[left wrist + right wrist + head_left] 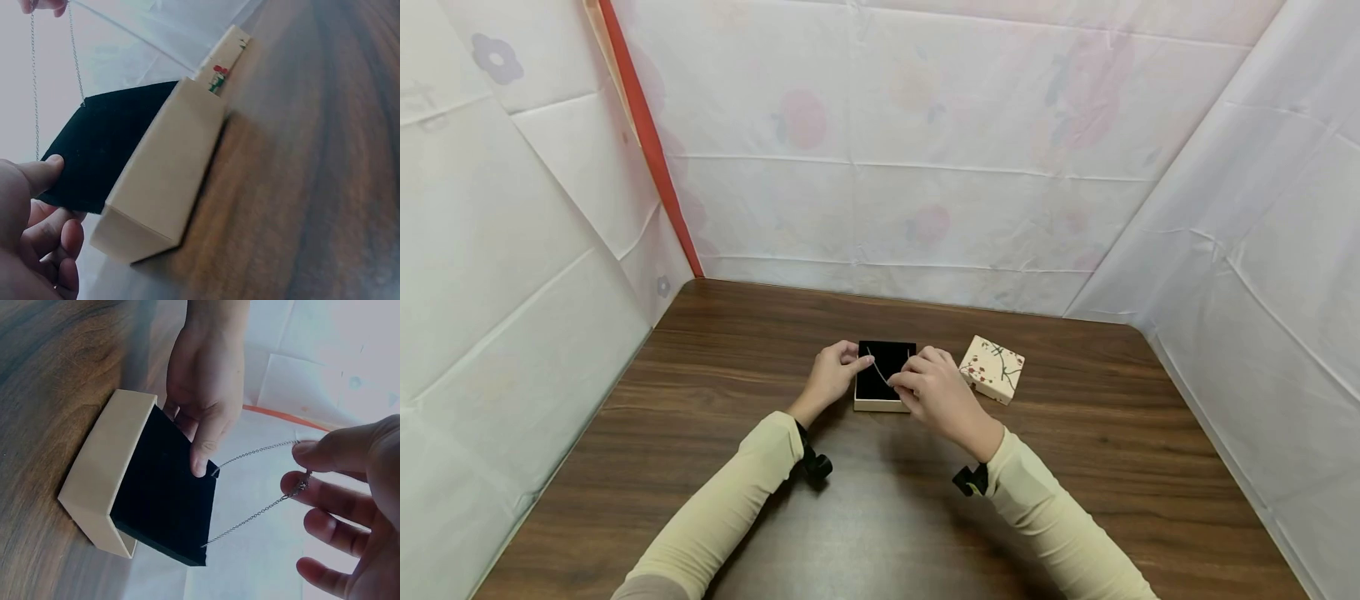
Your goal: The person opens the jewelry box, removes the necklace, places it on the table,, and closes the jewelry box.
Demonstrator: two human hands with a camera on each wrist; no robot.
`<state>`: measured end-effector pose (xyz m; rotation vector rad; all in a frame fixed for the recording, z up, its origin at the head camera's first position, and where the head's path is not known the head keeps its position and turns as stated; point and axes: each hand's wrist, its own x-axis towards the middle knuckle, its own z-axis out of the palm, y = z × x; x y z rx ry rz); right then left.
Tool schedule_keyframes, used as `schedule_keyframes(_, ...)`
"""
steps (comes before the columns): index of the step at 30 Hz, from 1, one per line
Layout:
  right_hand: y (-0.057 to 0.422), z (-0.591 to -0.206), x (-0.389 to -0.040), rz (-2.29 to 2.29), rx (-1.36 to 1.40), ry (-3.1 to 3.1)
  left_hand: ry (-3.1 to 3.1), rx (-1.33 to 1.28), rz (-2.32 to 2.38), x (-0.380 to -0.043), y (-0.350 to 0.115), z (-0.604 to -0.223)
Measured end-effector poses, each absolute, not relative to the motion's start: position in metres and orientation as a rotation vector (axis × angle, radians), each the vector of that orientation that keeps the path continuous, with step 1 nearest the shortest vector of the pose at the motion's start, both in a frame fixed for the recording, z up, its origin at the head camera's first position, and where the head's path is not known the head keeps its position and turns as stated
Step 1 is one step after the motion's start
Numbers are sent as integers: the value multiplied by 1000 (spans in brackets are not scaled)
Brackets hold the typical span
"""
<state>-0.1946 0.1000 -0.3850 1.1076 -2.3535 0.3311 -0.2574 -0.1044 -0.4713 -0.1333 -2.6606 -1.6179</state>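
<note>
A cream box [880,406] stands on the table with a black padded insert [162,494] in it, the insert's edge tilted up out of the box in both wrist views. My left hand [831,377] pinches the insert near a corner, thumb on its black face and fingers beneath. A thin silver necklace [256,451] runs from two spots at the insert's edge to my right hand [942,395]. My right thumb and forefinger pinch the chain beside a small sparkling part [301,485]; the other fingers are loosely bent. Its exact shape is too small to tell.
A cream lid [992,368] printed with red blossoms and dark branches lies on the table just right of the box. The brown wooden table [715,350] is bordered by white patterned sheets [880,200] at the back and sides. A red strip [651,142] hangs at the back left corner.
</note>
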Motion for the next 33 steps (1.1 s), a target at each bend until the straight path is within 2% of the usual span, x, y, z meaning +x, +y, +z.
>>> schedule_keyframes(6, 99, -379, -194, 369, 1047, -2326, -2590, -107, -1673, -257, -102, -465)
schedule_keyframes(33, 99, -352, -182, 397, 1106, -2135, -2511, -95, -1587, -250, -99, -465)
